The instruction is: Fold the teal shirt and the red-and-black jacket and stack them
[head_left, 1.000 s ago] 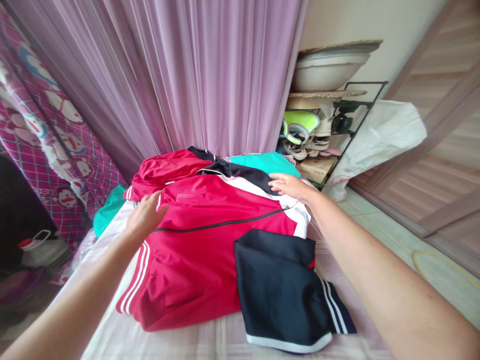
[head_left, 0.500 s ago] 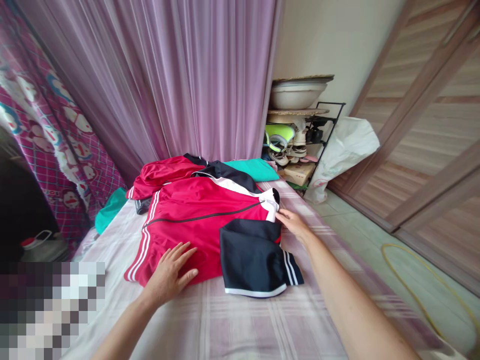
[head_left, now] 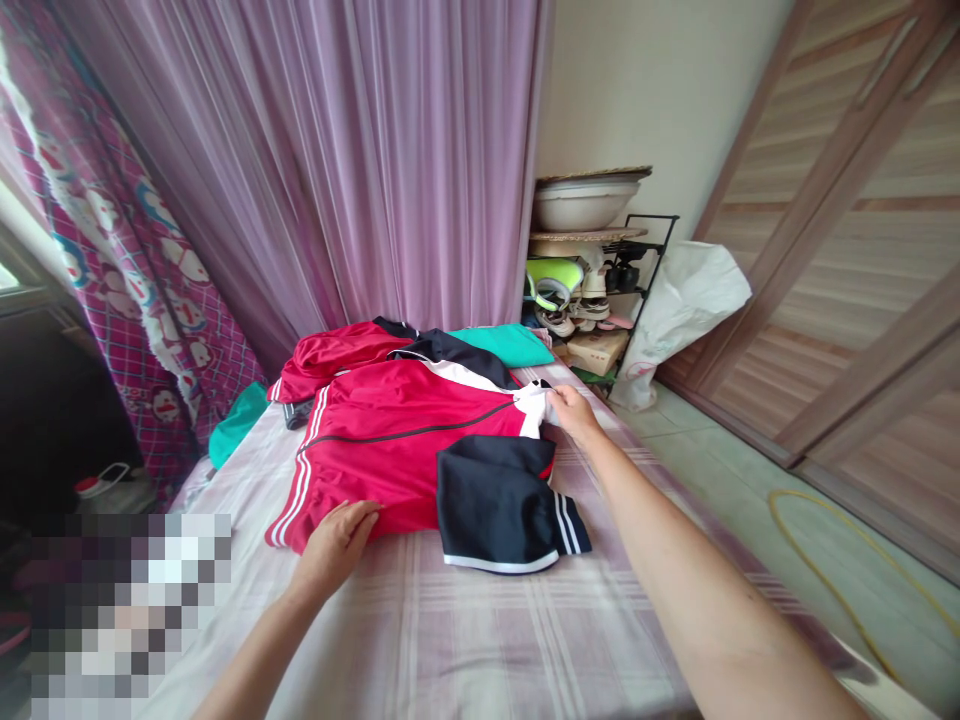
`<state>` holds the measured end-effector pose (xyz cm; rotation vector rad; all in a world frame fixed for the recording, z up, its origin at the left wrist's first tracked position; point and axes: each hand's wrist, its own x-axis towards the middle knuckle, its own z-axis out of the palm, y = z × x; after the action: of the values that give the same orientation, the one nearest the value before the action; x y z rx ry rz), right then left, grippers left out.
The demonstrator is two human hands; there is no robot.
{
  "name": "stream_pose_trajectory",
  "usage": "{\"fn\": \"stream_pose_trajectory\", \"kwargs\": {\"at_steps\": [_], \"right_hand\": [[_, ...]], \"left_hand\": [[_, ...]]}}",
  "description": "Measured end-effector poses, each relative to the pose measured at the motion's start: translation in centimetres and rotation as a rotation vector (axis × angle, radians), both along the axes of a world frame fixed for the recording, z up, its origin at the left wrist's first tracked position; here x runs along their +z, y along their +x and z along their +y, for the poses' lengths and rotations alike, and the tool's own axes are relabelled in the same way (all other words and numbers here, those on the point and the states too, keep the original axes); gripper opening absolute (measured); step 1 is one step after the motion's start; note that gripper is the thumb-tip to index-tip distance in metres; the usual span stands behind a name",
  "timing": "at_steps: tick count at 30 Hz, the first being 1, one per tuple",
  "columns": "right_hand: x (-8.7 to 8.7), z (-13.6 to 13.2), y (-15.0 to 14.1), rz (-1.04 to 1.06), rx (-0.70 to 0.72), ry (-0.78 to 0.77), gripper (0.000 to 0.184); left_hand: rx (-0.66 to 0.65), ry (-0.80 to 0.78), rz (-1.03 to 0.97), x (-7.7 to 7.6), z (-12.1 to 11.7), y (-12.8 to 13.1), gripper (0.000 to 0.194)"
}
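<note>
The right hand [head_left: 574,417] has moved up to the white trim at the red track jacket's [head_left: 397,435] shoulder and pinches it. The left hand [head_left: 337,548] lies at the jacket's lower edge, its grip unclear. The jacket lies on the bed [head_left: 420,640], just beside a black striped garment [head_left: 495,510].

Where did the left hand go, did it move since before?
Yes, the left hand moved back toward the person, farther from the purple curtain.
</note>
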<state>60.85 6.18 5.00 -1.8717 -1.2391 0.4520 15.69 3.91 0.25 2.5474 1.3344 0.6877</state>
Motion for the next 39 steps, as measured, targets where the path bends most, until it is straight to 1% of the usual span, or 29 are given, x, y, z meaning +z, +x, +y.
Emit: {"fn": "stream_pose_trajectory", "kwargs": {"at_steps": [2, 4, 6, 8, 9, 10, 11, 13, 14, 15, 16, 18, 19, 21, 23, 25, 27, 29, 30, 31, 32, 34, 35, 36, 37, 38, 39], "right_hand": [[1.4, -0.2, 1.1, -0.102, -0.088, 0.004, 0.03], [2.2, -0.8, 2.4, -0.262, -0.158, -0.042, 0.028], [2.3, -1.8, 3.6, -0.405, -0.193, -0.165, 0.028], [1.8, -3.1, 4.3, -0.465, -0.191, -0.307, 0.029], [1.4, -3.8, 4.3, -0.485, -0.181, -0.344, 0.03], [1.1, -4.5, 4.0, -0.508, -0.171, -0.339, 0.031], [0.7, -5.1, 3.4, -0.539, -0.162, -0.293, 0.031], [0.5, -6.3, 1.4, -0.603, -0.128, -0.144, 0.032], [0.5, -6.8, 0.0, -0.625, -0.088, -0.086, 0.032], [0.6, -7.3, -1.6, -0.634, -0.016, -0.067, 0.032], [0.7, -7.7, -3.2, -0.627, 0.09, -0.098, 0.032], [0.8, -8.4, -6.2, -0.622, 0.324, -0.229, 0.036], [0.8, -8.6, -7.5, -0.625, 0.414, -0.291, 0.038], [0.6, -9.0, -9.2, -0.645, 0.519, -0.366, 0.039], [0.5, -8.9, -9.7, -0.655, 0.574, -0.412, 0.03], [1.1, -8.4, -9.4, -0.611, 0.66, -0.489, 0.02], [2.6, -7.2, -8.6, -0.535, 0.77, -0.583, 0.022], [5.2, -5.4, -7.9, -0.49, 0.819, -0.6, 0.022], [6.7, -4.2, -7.6, -0.496, 0.797, -0.552, 0.02], [8.3, -2.9, -7.3, -0.53, 0.703, -0.463, 0.018], [9.8, -1.6, -7.2, -0.587, 0.527, -0.294, 0.02], [12.6, 1.0, -6.9, -0.709, 0.057, 0.121, 0.034], [13.7, 2.0, -6.9, -0.746, -0.065, 0.265, 0.041], [14.4, 2.6, -6.9, -0.773, -0.158, 0.37, 0.047], [14.8, 2.9, -7.0, -0.792, -0.194, 0.431, 0.053], [14.7, 2.8, -7.0, -0.801, -0.181, 0.447, 0.056], [14.2, 2.4, -7.1, -0.796, -0.14, 0.421, 0.055]], "left_hand": [[0.074, 0.007, -0.01, 0.6, -0.2, 0.0, 0.039], [0.104, -0.03, 0.014, 1.0, -0.3, 0.0, 0.038], [0.091, -0.091, 0.055, 1.0, -0.4, -0.1, 0.037], [0.051, -0.132, 0.079, 0.7, -0.5, 0.0, 0.037], [0.033, -0.138, 0.078, 0.6, -0.6, 0.0, 0.038], [0.019, -0.14, 0.072, 0.5, -0.7, 0.1, 0.038], [0.012, -0.142, 0.064, 0.5, -0.8, 0.2, 0.038], [0.012, -0.15, 0.05, 0.5, -0.9, 0.3, 0.04], [0.012, -0.158, 0.046, 0.6, -1.0, 0.3, 0.042], [0.012, -0.166, 0.042, 0.7, -1.0, 0.4, 0.043], [0.014, -0.17, 0.033, 0.7, -1.1, 0.4, 0.045], [0.033, -0.169, 0.003, 0.7, -1.2, 0.4, 0.048], [0.048, -0.164, -0.018, 0.5, -1.3, 0.4, 0.049], [0.076, -0.15, -0.059, 0.2, -1.5, 0.3, 0.05], [0.087, -0.138, -0.083, -0.1, -1.7, 0.3, 0.049], [0.076, -0.133, -0.092, -0.3, -1.8, 0.2, 0.048], [0.058, -0.134, -0.097, -0.2, -1.9, 0.2, 0.046], [0.043, -0.135, -0.102, -0.2, -1.9, 0.2, 0.046], [0.038, -0.133, -0.101, -0.2, -1.9, 0.1, 0.046], [0.035, -0.129, -0.098, -0.4, -1.9, 0.1, 0.045], [0.037, -0.12, -0.093, -0.6, -1.9, 0.0, 0.045], [0.053, -0.077, -0.081, -1.1, -1.9, -0.1, 0.046], [0.063, -0.048, -0.073, -1.4, -1.9, -0.1, 0.046], [0.07, -0.02, -0.065, -1.7, -2.0, -0.1, 0.045], [0.074, 0.006, -0.056, -1.9, -2.0, -0.1, 0.045], [0.074, 0.025, -0.046, -2.1, -2.0, -0.1, 0.045], [0.07, 0.039, -0.036, -2.3, -2.1, -0.1, 0.045]]}}
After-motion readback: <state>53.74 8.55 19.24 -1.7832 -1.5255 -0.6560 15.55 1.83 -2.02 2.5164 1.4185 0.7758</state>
